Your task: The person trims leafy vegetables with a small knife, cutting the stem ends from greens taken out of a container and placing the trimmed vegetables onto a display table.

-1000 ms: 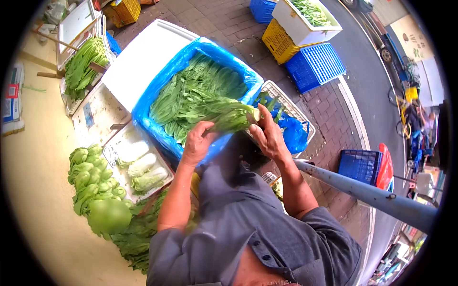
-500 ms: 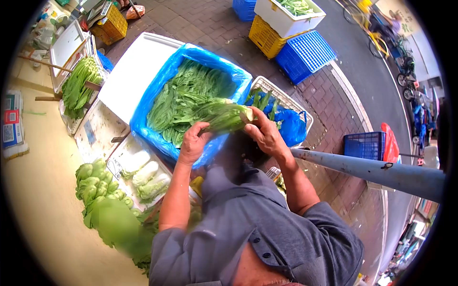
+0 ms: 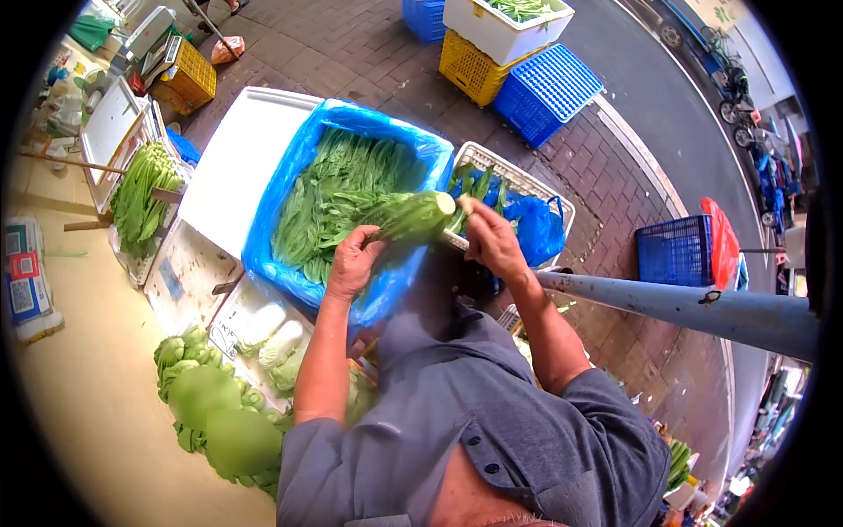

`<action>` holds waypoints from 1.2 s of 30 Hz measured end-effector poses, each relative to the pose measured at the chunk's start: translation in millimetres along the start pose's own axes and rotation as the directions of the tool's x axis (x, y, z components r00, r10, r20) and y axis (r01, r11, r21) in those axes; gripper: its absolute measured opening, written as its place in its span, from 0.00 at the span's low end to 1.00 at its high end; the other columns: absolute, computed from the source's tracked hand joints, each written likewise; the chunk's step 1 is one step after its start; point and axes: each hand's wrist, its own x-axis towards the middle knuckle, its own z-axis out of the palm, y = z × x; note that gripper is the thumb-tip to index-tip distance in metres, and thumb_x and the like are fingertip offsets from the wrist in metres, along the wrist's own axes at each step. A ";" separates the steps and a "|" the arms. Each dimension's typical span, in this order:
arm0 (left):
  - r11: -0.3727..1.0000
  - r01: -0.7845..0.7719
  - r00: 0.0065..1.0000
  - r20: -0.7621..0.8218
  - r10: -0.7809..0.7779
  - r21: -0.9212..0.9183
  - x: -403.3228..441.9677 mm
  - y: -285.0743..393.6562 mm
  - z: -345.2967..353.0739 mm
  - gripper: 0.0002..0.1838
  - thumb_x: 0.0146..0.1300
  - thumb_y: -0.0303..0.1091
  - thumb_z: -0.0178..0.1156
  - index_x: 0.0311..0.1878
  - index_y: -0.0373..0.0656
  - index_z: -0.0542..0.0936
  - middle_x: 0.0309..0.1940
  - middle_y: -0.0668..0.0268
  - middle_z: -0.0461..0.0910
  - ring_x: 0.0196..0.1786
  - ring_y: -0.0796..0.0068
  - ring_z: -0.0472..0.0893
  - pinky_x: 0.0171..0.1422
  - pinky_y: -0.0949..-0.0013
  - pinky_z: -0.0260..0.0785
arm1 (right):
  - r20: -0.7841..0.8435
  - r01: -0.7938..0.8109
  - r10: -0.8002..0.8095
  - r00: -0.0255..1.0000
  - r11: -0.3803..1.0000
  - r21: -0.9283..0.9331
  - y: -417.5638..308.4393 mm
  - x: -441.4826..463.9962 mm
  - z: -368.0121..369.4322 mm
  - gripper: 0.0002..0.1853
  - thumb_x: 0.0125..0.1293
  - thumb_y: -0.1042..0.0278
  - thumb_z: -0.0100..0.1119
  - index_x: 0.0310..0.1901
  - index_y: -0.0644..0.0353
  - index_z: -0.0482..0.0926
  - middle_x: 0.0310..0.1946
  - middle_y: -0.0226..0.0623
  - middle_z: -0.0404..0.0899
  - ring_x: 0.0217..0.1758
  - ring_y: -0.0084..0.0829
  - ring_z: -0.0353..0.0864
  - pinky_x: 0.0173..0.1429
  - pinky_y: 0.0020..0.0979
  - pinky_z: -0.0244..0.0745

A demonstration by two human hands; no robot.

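A bunch of leafy greens (image 3: 408,215) lies level over the front right of a box lined with blue plastic (image 3: 262,230), its pale cut end facing right. My left hand (image 3: 353,262) is closed on the lower edge of the bunch, among its leaves. Just right of the cut end is my right hand (image 3: 493,239), its fingertips pinched together; whatever is between them is too small to name. More long green leaves (image 3: 320,193) fill the box beneath the bunch.
A white foam lid (image 3: 241,158) leans left of the box. Right of it, a white crate (image 3: 514,171) holds greens and a blue bag (image 3: 536,228). A blue-grey pole (image 3: 667,303) crosses on the right. Pale cabbages (image 3: 281,344) lie lower left; stacked crates (image 3: 549,92) stand beyond.
My right hand has come off the cut end, and its fingers have drawn into a pinch beside it. My left hand keeps its hold. The whole view has shifted and turned slightly.
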 end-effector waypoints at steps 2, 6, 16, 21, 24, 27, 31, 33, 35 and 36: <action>0.999 0.031 0.999 -0.008 -0.031 0.015 4.9 -5.2 -5.0 0.15 0.70 0.34 0.65 0.54 0.35 0.78 0.40 0.71 0.83 0.42 0.85 0.77 0.49 0.77 0.70 | -0.250 -0.015 0.102 0.963 0.945 0.328 12.2 11.7 -5.0 0.28 0.80 0.47 0.45 0.72 0.56 0.65 0.23 0.26 0.71 0.19 0.18 0.66 0.27 0.28 0.75; 0.971 -0.043 0.999 -0.021 0.049 0.235 3.8 -0.4 -11.6 0.14 0.68 0.33 0.66 0.52 0.36 0.79 0.36 0.71 0.81 0.38 0.84 0.75 0.44 0.77 0.69 | -0.299 -0.263 0.419 0.857 0.856 0.445 37.5 26.3 -9.5 0.35 0.78 0.35 0.36 0.66 0.62 0.69 0.24 0.37 0.78 0.14 0.23 0.65 0.24 0.31 0.73; 0.787 -0.180 0.975 0.004 0.221 0.590 -35.5 21.7 -3.3 0.14 0.59 0.30 0.70 0.48 0.39 0.82 0.41 0.59 0.83 0.46 0.60 0.80 0.52 0.62 0.71 | 0.028 -0.174 0.178 0.984 0.978 -0.118 43.2 17.6 38.3 0.24 0.71 0.53 0.58 0.59 0.63 0.76 0.32 0.31 0.78 0.23 0.21 0.71 0.25 0.24 0.67; 0.768 -0.047 0.719 -0.512 0.470 0.638 -95.0 71.8 40.2 0.17 0.54 0.27 0.73 0.48 0.40 0.84 0.46 0.59 0.85 0.51 0.60 0.81 0.59 0.62 0.72 | -0.121 -0.277 0.274 0.954 0.961 -0.003 50.8 12.8 53.9 0.21 0.67 0.50 0.63 0.51 0.59 0.79 0.38 0.33 0.77 0.33 0.27 0.77 0.30 0.31 0.80; 0.998 0.063 0.738 -0.674 -0.036 0.016 -147.0 49.5 84.2 0.10 0.70 0.33 0.64 0.49 0.38 0.83 0.37 0.70 0.83 0.35 0.80 0.79 0.44 0.75 0.74 | -0.158 -0.187 0.191 0.969 0.982 0.041 29.2 -8.8 73.3 0.20 0.69 0.50 0.60 0.50 0.59 0.78 0.36 0.32 0.76 0.32 0.26 0.76 0.29 0.29 0.75; 0.760 -0.146 0.771 -0.554 -0.314 -0.634 -158.1 3.6 107.1 0.45 0.64 0.48 0.70 0.76 0.38 0.58 0.56 0.62 0.78 0.55 0.74 0.78 0.59 0.68 0.71 | 0.267 -0.037 -0.023 0.963 0.975 0.219 27.8 -30.6 81.6 0.23 0.71 0.64 0.59 0.63 0.65 0.71 0.32 0.35 0.79 0.18 0.21 0.68 0.26 0.24 0.73; 0.411 -0.699 0.584 -0.799 -0.145 -0.585 -181.8 13.3 108.3 0.34 0.64 0.41 0.71 0.68 0.45 0.67 0.54 0.69 0.78 0.57 0.72 0.78 0.60 0.61 0.74 | 0.599 -0.108 0.049 0.800 0.992 0.064 55.7 -67.3 84.6 0.32 0.63 0.73 0.63 0.69 0.67 0.64 0.42 0.38 0.80 0.21 0.19 0.71 0.28 0.22 0.73; 0.277 -0.809 0.467 -0.853 -0.234 -0.519 -211.5 6.8 109.3 0.24 0.64 0.34 0.70 0.62 0.47 0.74 0.52 0.70 0.80 0.57 0.72 0.79 0.61 0.59 0.74 | 0.711 -0.084 0.198 0.675 0.978 -0.192 67.2 -84.3 88.6 0.36 0.58 0.80 0.63 0.70 0.67 0.63 0.59 0.42 0.77 0.36 0.22 0.80 0.38 0.24 0.77; 0.318 -0.859 0.314 -0.903 -0.292 -0.401 -246.2 18.6 120.6 0.26 0.62 0.27 0.68 0.63 0.46 0.74 0.53 0.68 0.81 0.55 0.71 0.80 0.62 0.60 0.74 | 0.860 -0.021 0.209 0.466 0.974 -0.226 49.7 -106.3 110.0 0.37 0.56 0.81 0.67 0.70 0.64 0.66 0.67 0.40 0.72 0.56 0.25 0.77 0.49 0.24 0.74; 0.310 -0.875 0.274 -0.907 -0.319 -0.373 -269.4 14.5 125.3 0.27 0.61 0.25 0.68 0.65 0.46 0.74 0.53 0.68 0.81 0.54 0.71 0.80 0.62 0.60 0.74 | 0.909 -0.039 0.229 0.348 0.972 -0.230 45.7 -115.3 121.0 0.38 0.56 0.81 0.69 0.70 0.63 0.67 0.69 0.39 0.71 0.61 0.24 0.74 0.51 0.22 0.72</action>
